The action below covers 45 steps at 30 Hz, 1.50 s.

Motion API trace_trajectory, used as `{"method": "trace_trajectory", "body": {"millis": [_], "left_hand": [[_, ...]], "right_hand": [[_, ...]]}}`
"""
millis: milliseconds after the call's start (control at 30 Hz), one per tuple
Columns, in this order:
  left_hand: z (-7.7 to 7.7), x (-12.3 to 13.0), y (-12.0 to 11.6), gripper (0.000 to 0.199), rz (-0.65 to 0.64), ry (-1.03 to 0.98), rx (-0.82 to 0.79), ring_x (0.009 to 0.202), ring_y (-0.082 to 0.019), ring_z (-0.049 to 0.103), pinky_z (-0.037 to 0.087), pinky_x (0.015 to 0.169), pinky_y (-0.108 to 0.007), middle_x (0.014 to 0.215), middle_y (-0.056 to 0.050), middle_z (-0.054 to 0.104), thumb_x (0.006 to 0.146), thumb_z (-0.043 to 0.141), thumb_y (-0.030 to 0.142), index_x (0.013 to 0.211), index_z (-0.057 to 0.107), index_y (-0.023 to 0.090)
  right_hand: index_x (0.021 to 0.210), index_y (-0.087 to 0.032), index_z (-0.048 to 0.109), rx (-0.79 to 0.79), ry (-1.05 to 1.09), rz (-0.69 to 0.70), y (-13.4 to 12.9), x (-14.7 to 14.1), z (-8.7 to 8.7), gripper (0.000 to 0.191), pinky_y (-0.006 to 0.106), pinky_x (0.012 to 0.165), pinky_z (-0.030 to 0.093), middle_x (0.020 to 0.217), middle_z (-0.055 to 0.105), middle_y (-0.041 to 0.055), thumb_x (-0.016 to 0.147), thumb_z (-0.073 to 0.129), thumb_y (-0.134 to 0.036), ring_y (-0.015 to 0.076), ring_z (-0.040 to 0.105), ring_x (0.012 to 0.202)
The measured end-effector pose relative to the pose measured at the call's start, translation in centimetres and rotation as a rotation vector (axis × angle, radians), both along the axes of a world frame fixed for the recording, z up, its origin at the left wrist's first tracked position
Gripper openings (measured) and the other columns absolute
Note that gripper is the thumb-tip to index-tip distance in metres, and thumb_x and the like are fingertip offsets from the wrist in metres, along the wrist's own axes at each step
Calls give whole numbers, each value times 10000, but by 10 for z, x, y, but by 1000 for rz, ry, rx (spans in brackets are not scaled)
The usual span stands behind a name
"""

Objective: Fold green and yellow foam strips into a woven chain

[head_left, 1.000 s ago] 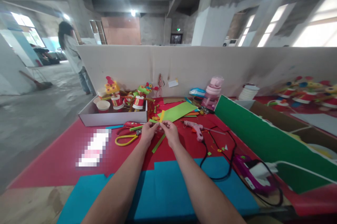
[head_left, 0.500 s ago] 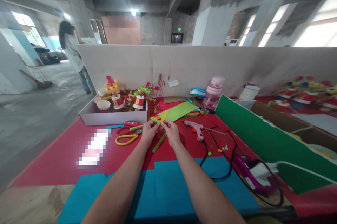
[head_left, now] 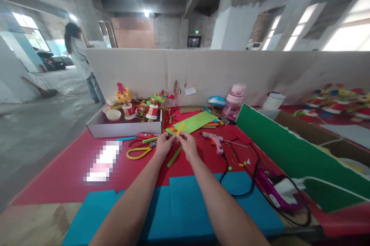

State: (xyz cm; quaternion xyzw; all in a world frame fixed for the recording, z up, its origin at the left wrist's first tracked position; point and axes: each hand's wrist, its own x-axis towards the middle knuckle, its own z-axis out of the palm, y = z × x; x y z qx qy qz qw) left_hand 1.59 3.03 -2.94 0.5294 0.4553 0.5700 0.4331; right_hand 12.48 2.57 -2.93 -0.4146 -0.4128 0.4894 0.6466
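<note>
My left hand and my right hand meet over the red table covering, fingertips pinched close together. Between them are a short green paper strip at the left fingers and a yellow strip rising from the right fingers; the two strips cross near the fingertips. Another green strip lies on the red surface below the hands. Beside my left hand are yellow-handled scissors. A large light green sheet lies just beyond my hands. To the right rests a pink glue gun.
A white box with paper cups and figures stands at the back left. On the right are a green-sided box and a purple power strip with cables. Blue sheets lie in front. A person stands beyond the partition.
</note>
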Motion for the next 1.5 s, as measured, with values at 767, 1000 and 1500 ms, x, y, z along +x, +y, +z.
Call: {"method": "trace_trajectory", "body": {"millis": [767, 1000, 1500], "left_hand": [[0, -1, 1, 272, -82, -95, 3, 446, -89, 463, 353, 464, -212, 493, 35, 537, 667, 712, 384, 646, 553, 164], [2, 2, 0, 302, -73, -146, -40, 456, -83, 475, 372, 468, -205, 524, 42, 548, 638, 739, 405, 718, 582, 159], [4, 2, -2, 287, -128, -169, -30, 465, -81, 486, 366, 470, -204, 542, 26, 576, 653, 727, 391, 726, 594, 147]], "right_hand": [[660, -183, 614, -18, -47, 24, 0, 5, 2, 292, 270, 598, 435, 574, 593, -24, 573, 751, -425, 134, 525, 562], [659, -181, 603, -37, -2, -8, 0, 3, 2, 313, 269, 603, 451, 566, 585, -27, 561, 751, -440, 134, 532, 571], [656, -178, 602, -45, 17, -13, 2, 2, -3, 345, 276, 584, 465, 574, 608, -18, 551, 761, -465, 141, 552, 561]]}}
